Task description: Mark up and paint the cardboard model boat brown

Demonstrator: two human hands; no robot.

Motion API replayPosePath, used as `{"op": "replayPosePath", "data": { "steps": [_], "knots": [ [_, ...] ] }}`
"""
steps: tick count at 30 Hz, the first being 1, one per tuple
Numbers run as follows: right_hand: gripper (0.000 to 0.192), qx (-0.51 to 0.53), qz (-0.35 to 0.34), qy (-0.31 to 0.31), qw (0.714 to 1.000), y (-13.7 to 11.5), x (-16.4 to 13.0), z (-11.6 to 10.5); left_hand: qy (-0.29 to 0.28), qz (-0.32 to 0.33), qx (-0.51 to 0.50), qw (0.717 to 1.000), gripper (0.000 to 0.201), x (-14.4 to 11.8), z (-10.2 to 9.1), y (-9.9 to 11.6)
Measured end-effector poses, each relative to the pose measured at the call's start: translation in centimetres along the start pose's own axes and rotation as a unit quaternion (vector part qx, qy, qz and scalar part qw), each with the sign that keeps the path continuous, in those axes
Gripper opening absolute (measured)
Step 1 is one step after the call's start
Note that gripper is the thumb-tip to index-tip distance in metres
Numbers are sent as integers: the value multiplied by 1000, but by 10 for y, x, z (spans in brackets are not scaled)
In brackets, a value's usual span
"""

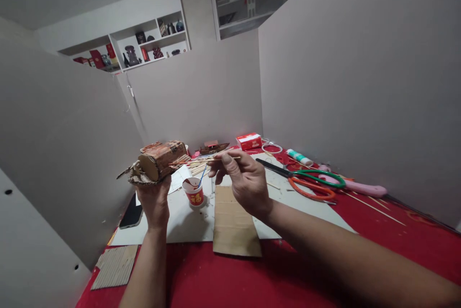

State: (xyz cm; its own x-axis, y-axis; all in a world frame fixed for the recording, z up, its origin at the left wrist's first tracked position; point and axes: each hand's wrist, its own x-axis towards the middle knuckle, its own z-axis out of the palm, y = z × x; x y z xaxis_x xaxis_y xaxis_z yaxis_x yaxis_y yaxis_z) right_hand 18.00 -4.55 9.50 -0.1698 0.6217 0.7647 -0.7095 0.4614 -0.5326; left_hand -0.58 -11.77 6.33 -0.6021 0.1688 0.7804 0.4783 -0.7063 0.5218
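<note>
My left hand (153, 202) holds up a cardboard model (165, 154) from below, a boxy brown-red piece with a ragged corrugated edge. In my right hand (243, 178), a thin wooden stick (201, 159) is pinched between thumb and fingers. Its reddish tip points left and reaches the model's near side; whether it touches, I cannot tell. Below the stick stands a paper cup (193, 197) with dark red paint or liquid inside and a blue stick (202, 176) leaning in it.
A cardboard sheet (236, 231) lies in front of the cup. Scissors with green and orange handles (313, 181), a pink glue gun (363, 187) and a glue tube (299, 157) lie on the right. A phone (130, 214) and corrugated piece (117, 266) are left. Grey panels (201, 97) enclose the table.
</note>
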Motion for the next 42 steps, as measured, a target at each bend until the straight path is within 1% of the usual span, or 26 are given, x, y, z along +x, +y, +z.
{"op": "replayPosePath", "data": {
  "steps": [5, 9, 15, 19, 23, 25, 29, 34, 36, 39, 42],
  "knots": [
    [27, 29, 37, 47, 998, 14, 16, -10, 3, -1, -10, 1000, 71, -1, 0, 0],
    [29, 59, 61, 67, 994, 23, 23, -14, 8, -13, -11, 1000, 72, -2, 0, 3],
    [26, 82, 77, 40, 993, 21, 16, -9, 23, -20, -6, 1000, 73, -1, 0, 2],
    [28, 67, 71, 52, 994, 24, 20, -14, 33, -14, -3, 999, 70, -1, -1, 2],
    [29, 70, 71, 74, 992, 25, 24, -16, 26, -13, -12, 1000, 65, -1, -1, 3],
    [28, 83, 74, 67, 992, 24, 22, -13, 24, -6, -20, 999, 63, -1, 0, 4],
    [30, 102, 93, 51, 989, 22, 19, -10, 24, 2, -27, 999, 68, 0, 1, 3],
    [39, 101, 125, 100, 982, 24, 29, -17, 23, 3, -14, 1000, 67, 0, -2, -1],
    [40, 107, 132, 107, 980, 24, 30, -17, 19, 1, -18, 1000, 69, 0, -2, -2],
    [39, 120, 140, 90, 979, 21, 27, -12, 16, -3, -30, 999, 70, 0, -1, -2],
    [40, 123, 148, 78, 978, 21, 26, -10, 21, -4, -30, 999, 66, 0, 0, 0]
  ]
}}
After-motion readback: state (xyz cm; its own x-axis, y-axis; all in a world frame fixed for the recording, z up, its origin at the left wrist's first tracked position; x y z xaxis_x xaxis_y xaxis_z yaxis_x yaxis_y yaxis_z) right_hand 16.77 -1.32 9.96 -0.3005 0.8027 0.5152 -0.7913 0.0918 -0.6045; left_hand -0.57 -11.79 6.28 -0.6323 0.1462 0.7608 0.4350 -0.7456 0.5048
